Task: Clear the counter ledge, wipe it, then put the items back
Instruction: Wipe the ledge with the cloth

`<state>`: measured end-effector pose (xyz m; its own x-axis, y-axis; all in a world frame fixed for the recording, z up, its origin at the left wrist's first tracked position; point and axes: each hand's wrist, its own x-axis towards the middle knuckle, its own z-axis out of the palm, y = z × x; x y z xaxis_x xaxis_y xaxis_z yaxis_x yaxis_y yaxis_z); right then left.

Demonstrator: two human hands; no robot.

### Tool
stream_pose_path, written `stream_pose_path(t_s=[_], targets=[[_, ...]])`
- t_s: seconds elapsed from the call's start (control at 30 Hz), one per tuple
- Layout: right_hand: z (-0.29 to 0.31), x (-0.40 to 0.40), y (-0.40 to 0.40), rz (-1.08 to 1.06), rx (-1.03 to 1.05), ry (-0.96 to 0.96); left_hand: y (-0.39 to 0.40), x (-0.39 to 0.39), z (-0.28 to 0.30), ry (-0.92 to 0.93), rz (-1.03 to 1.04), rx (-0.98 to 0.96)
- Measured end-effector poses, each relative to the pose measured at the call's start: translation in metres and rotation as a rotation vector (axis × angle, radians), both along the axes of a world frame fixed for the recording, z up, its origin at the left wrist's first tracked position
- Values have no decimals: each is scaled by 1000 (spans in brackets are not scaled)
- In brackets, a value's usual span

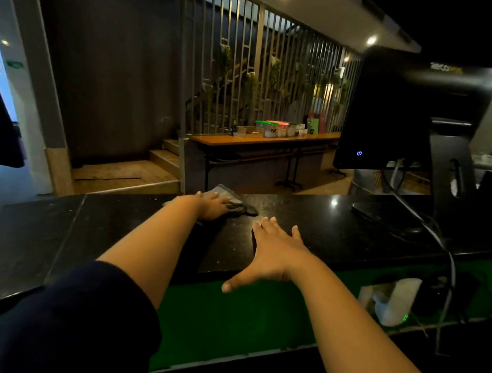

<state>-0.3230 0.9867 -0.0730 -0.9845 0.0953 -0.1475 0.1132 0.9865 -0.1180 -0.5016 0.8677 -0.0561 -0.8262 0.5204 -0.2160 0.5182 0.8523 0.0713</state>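
Note:
A black speckled stone counter ledge (309, 229) runs across the middle of the head view. A grey cloth (232, 200) lies near its far edge. My left hand (212, 207) presses flat on the cloth with fingers straight. My right hand (272, 247) rests palm down on the ledge nearer to me, fingers spread and holding nothing, its thumb hanging over the front edge.
A black point-of-sale monitor (403, 116) on a stand sits at the right of the ledge, with cables (445, 252) trailing down to a white device (391, 301) on the green lower shelf. Beyond the ledge stand a wooden table (260, 141) with containers, and steps.

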Motion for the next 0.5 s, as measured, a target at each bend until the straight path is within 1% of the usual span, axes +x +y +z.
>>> stream_pose_path(t_s=[0.07, 0.13, 0.2, 0.3, 0.4, 0.43, 0.47, 0.5], targets=[[2, 1, 1, 1, -8, -9, 10, 17, -3, 11, -76, -5], [7, 1, 8, -5, -29, -33, 4, 17, -8, 26, -71, 0], [11, 3, 18, -26, -13, -71, -10, 10, -10, 20, -19, -5], [10, 4, 26, -50, 8, -61, -17, -12, -7, 40, 48, -22], [4, 2, 28, -44, 8, -16, -1, -45, -10, 3, 220, 51], [3, 3, 29, -42, -1, -5, 6, -44, -7, 9, 246, 42], [2, 3, 30, -40, -10, 4, 16, -48, -8, 9, 246, 61], [2, 3, 30, -38, -15, 11, 26, -43, -6, 6, 202, 40]])
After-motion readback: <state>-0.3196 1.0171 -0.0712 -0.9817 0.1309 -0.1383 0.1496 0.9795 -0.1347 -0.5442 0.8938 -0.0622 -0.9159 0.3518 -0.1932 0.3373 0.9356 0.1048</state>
